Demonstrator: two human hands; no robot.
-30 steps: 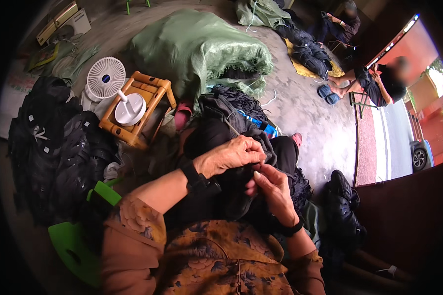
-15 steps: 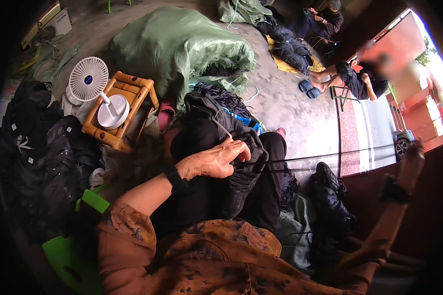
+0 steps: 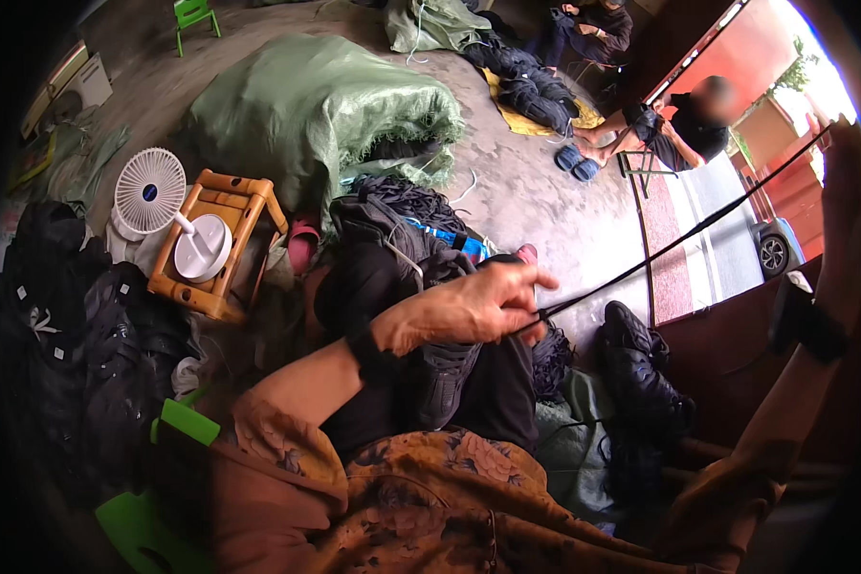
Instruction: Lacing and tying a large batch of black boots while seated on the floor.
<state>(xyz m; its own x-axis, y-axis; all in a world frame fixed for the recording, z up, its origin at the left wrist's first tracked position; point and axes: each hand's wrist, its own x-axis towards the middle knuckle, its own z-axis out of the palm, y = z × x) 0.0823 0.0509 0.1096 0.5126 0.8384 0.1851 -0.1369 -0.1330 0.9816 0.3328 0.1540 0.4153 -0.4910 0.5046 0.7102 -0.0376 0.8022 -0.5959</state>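
Note:
A black shoe [image 3: 448,373] rests on my lap, sole edge and sidewall showing. Over it is my left hand [image 3: 483,301], thumb and fingers closed on a black shoelace [image 3: 662,251] while the index finger sticks out. The lace stretches taut up to the far right, where my right hand [image 3: 847,177] is raised at the picture's rim with its end. Shadow dims that hand's fingers. Beyond my knees lies a heap of black laces [image 3: 407,199] next to a blue packet [image 3: 459,244]. Part of the shoe is hidden beneath my left hand.
To my left, a white fan [image 3: 201,247] stands on a bamboo stool [image 3: 225,301] beside piled black shoes [image 3: 115,325]. A large green woven sack [image 3: 306,115] lies ahead. More black shoes [image 3: 631,383] are at my right. Two people sit farther off, one by the doorway.
My left hand has lifted off the shoe and moved right, now gripping the lace. My right hand has risen outward to the upper right, and the lace slants up instead of lying level.

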